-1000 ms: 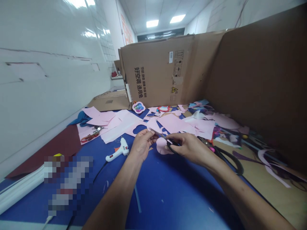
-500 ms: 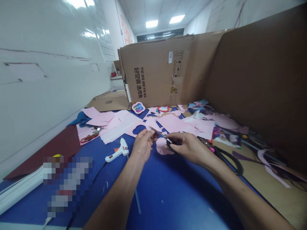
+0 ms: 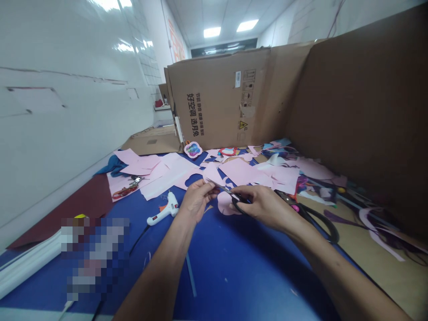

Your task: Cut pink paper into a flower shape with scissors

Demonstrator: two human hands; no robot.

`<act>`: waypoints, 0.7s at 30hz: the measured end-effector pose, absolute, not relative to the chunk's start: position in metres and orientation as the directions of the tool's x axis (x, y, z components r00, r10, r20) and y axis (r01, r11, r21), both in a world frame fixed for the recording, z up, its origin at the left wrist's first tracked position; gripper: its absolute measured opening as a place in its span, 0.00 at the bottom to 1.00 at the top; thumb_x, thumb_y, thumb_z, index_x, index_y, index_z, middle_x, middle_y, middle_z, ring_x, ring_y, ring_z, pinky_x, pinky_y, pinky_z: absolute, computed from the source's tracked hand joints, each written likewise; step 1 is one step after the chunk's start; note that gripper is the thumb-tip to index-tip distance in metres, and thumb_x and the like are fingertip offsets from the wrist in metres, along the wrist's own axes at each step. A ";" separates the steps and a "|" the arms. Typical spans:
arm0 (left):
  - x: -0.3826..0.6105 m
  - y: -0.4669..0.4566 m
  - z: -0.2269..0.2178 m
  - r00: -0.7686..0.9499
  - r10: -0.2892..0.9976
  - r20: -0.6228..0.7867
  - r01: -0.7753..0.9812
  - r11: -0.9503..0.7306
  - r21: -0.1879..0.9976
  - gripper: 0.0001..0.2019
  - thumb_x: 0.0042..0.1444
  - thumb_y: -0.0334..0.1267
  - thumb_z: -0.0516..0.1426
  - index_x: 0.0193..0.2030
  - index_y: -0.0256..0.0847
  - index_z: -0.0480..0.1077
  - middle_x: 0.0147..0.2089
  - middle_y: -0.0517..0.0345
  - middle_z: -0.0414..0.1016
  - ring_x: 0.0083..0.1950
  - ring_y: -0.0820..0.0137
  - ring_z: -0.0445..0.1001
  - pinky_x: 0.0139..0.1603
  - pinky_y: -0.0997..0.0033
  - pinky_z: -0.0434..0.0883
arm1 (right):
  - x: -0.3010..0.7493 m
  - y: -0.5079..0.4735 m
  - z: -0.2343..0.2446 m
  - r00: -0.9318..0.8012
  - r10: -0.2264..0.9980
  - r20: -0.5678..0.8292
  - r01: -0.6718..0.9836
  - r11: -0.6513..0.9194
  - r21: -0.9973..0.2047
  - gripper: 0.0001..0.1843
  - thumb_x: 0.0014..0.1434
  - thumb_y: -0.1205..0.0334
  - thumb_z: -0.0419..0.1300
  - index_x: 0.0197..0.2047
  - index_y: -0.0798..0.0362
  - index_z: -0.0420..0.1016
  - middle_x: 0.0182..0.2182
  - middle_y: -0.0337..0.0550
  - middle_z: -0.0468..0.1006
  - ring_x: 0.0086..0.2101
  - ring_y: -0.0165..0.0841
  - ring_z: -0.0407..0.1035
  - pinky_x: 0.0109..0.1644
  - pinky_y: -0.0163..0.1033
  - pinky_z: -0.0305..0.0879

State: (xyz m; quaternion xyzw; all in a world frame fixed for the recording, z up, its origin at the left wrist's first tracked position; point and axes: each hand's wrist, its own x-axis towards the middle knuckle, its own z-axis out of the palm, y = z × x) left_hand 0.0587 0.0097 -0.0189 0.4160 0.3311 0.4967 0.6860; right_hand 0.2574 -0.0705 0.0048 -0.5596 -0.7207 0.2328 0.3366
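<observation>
My right hand grips a pair of scissors by the black handles, blades pointing left and away from me. My left hand is closed in a pinch right at the blade tips. Whatever sits between its fingertips is too small to make out. Just under the scissors is a pink flower-shaped cutout, partly covered by the handles and right hand. Behind the fingers lies a pink sheet with a rounded hole cut in it.
A white glue gun lies left of my left hand, its cord trailing toward me. Larger black-handled shears rest at the right. Pink sheets and scraps spread along the back, before a tall cardboard box. The tabletop is blue.
My left hand and forearm have shifted slightly left. The scissor blades sit a little lower at the left fingertips. Both hands keep their grips.
</observation>
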 end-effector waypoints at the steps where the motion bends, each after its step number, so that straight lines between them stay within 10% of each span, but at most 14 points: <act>1: 0.060 0.009 -0.019 0.282 0.959 -0.034 -0.424 0.157 0.892 0.09 0.45 0.34 0.70 0.34 0.34 0.81 0.32 0.50 0.81 0.32 0.71 0.76 0.35 0.73 0.71 | 0.257 -0.070 0.004 -0.139 0.963 0.232 0.655 0.265 -0.708 0.18 0.60 0.61 0.63 0.52 0.46 0.85 0.41 0.40 0.86 0.38 0.38 0.77 0.40 0.37 0.67; 21: 0.072 0.006 -0.022 0.182 0.983 -0.037 -0.527 0.129 0.840 0.12 0.41 0.34 0.72 0.34 0.36 0.80 0.33 0.53 0.82 0.36 0.69 0.77 0.37 0.71 0.70 | 0.257 -0.068 0.002 -0.147 0.951 0.272 0.644 0.301 -0.704 0.17 0.62 0.60 0.62 0.52 0.47 0.85 0.40 0.41 0.87 0.37 0.38 0.77 0.40 0.37 0.69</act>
